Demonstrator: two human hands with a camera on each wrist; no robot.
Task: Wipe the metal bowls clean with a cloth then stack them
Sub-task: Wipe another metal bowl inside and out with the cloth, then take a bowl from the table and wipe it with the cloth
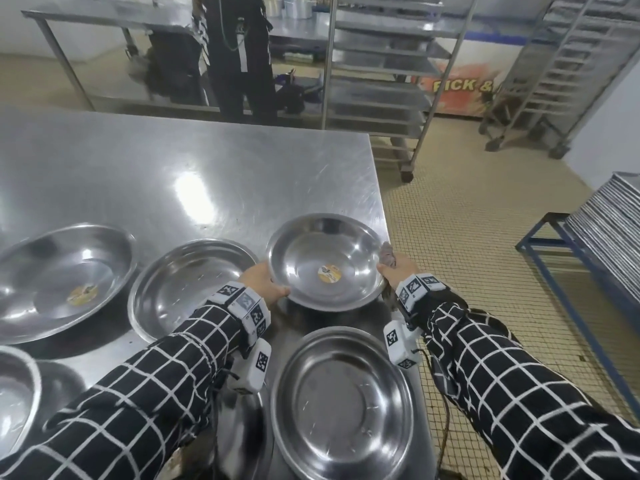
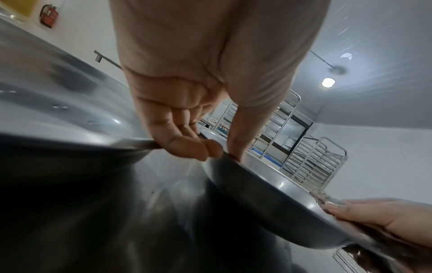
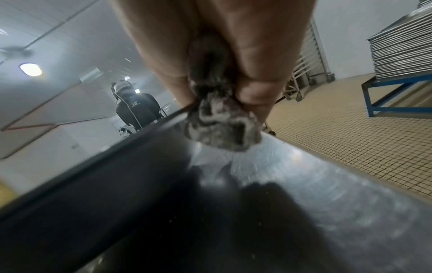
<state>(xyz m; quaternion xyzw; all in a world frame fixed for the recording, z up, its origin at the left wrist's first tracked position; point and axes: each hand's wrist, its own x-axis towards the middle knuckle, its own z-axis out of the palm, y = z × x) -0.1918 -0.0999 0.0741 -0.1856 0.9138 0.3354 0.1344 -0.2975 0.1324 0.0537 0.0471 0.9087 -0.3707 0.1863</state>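
I hold a round steel bowl (image 1: 327,261), yellow sticker (image 1: 329,274) inside, above the counter's (image 1: 194,161) right edge: left hand (image 1: 264,280) pinching its rim, right hand (image 1: 398,268) pinching rim and grey cloth (image 1: 388,252).

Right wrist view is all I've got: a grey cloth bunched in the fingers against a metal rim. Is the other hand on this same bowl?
Observer: Yes. The left hand pinches the opposite rim of the held bowl.
Operator: Bowl on the table?
Observer: Lifted and tilted; the left wrist view shows its underside clear of the table.
Operator: Anything inside it?
Observer: A round sticker on its floor.
Operator: Stack started?
Observer: Not visibly; a bowl sits separately just below the held one.
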